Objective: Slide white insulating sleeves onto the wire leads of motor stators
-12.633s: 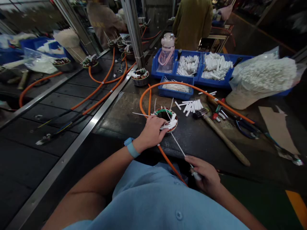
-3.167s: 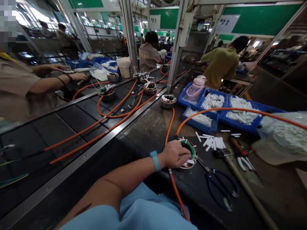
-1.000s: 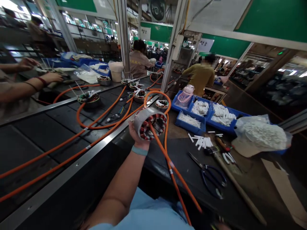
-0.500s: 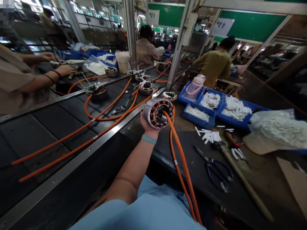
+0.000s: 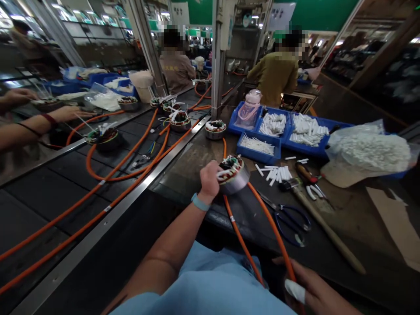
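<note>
My left hand [image 5: 210, 180] grips a motor stator [image 5: 235, 183], a metal ring with windings and white ties on its upper face, thumb over the rim. The stator is low over the near edge of the workbench; whether it touches the top I cannot tell. An orange cable [image 5: 269, 218] runs from under it down to my right hand [image 5: 306, 284], at the lower right. That hand is closed around the cable, and white tape wraps one finger. A second stator [image 5: 215, 130] stands farther back on the bench, with its own orange cable [image 5: 238, 234] hanging over the edge.
Scissors [image 5: 288, 221], a mallet [image 5: 324, 223] and loose white tubes [image 5: 278, 174] lie right of the stator. Blue bins [image 5: 259, 151] and a plastic bag [image 5: 370, 151] sit behind. Stators with cables rest on the conveyor [image 5: 49, 192]; a co-worker's hands [image 5: 62, 114] are across it.
My left hand has brought the stator down toward the bench and turned it, winding face now up instead of its open bore toward me. My right hand has come into view on the cable.
</note>
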Tool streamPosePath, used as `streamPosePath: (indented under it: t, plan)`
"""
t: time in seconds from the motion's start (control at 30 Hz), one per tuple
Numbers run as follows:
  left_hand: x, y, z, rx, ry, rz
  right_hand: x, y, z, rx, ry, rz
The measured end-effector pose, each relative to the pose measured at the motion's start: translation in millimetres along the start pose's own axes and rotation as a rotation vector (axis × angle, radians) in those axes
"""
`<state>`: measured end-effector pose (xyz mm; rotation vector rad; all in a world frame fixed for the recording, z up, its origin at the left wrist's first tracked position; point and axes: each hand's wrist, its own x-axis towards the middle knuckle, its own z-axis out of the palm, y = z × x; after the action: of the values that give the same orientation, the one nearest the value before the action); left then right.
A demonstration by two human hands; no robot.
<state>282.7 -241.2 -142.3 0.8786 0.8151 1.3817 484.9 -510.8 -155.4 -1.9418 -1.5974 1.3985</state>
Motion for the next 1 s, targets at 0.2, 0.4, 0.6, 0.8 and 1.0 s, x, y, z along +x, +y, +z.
streamPosePath:
  t: [0.2, 0.4, 0.6, 0.8, 1.0]
  plan:
    - [-26, -7, 14.1, 1.077, -0.667, 0.635, 11, -15, -46, -0.195, 0.032, -0.081]
    - [-23, 15, 16.2, 1.319, -1.019, 0.591, 65, 4, -125, -0.441, 0.677, 0.091]
    - [-36, 7, 20.6, 1.342, -0.894, 0.545, 104, 27, -184, -0.755, 0.881, 0.383]
    - [-49, -6, 20.9, 1.31, -0.796, 0.604, 127, 34, -208, -0.789, 0.816, 0.184]
    - [-48, -4, 15.4, 1.311, -0.831, 0.611, 109, -5, -172, -0.638, 1.038, -0.031]
